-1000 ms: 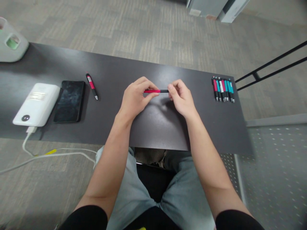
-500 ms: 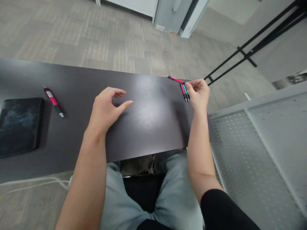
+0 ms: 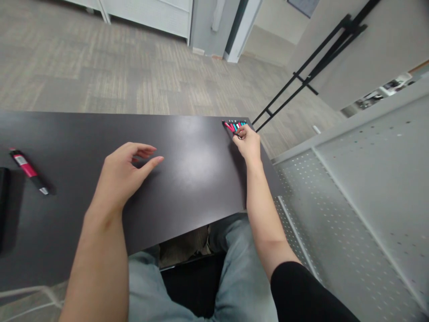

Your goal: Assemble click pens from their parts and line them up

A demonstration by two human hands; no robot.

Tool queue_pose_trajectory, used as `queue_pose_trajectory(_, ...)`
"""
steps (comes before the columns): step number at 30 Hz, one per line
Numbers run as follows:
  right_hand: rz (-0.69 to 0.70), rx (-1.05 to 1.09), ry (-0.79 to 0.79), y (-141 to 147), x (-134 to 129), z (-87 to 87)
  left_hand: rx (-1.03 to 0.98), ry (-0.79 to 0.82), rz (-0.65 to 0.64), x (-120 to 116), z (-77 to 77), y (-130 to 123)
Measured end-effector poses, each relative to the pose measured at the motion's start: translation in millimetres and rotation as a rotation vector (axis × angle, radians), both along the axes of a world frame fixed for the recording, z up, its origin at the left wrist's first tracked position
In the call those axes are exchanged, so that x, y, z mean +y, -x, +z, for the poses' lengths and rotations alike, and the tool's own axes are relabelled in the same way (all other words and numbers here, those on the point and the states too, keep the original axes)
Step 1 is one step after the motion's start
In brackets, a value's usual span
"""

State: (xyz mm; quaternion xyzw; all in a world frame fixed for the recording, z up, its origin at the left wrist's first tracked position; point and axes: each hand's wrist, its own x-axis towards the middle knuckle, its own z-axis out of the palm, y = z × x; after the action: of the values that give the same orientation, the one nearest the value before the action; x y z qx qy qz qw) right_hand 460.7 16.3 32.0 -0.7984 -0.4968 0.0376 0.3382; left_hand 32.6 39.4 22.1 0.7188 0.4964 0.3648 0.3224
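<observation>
At the far right corner of the dark table, my right hand (image 3: pixel 250 143) pinches a pink-and-black pen (image 3: pixel 229 127) between thumb and fingertips. The pen slants, its far end pointing up and left. Just beyond those fingers lies a row of several pink and teal pens (image 3: pixel 238 124), side by side and partly covered by the hand. My left hand (image 3: pixel 129 172) hovers over the table's middle left, fingers curved and thumb apart, holding nothing. Another pink-and-black pen (image 3: pixel 29 171) with a white label lies alone at the far left.
The dark table (image 3: pixel 187 179) spans the view in front of my legs. A black flat device (image 3: pixel 3 201) is cut off at the left edge. White cables (image 3: pixel 36 293) hang at lower left. A perforated grey panel (image 3: pixel 321 210) stands right of the table.
The view has swung, so the lone pen and black device sit further left. The pen in my right hand has turned closer to the row's direction. My left hand stays open.
</observation>
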Motion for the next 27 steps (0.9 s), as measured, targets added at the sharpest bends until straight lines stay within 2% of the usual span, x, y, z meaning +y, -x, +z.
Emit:
queue_pose_trajectory(8, -0.009, -0.027, 0.086, 0.0, -1.7, 4.0, 0.026, 0.064, -0.004, -1.7, 6.7, -1.3)
queue_pose_trajectory(18, -0.050, -0.003, 0.168, 2.3, -0.3, 2.8, 0.025, 0.080, 0.009, -0.8, 4.8, -0.7)
queue_pose_trajectory(27, -0.099, 0.001, 0.154, 1.3, 0.6, 1.6, 0.035, 0.057, 0.012, -2.5, 6.7, 0.5)
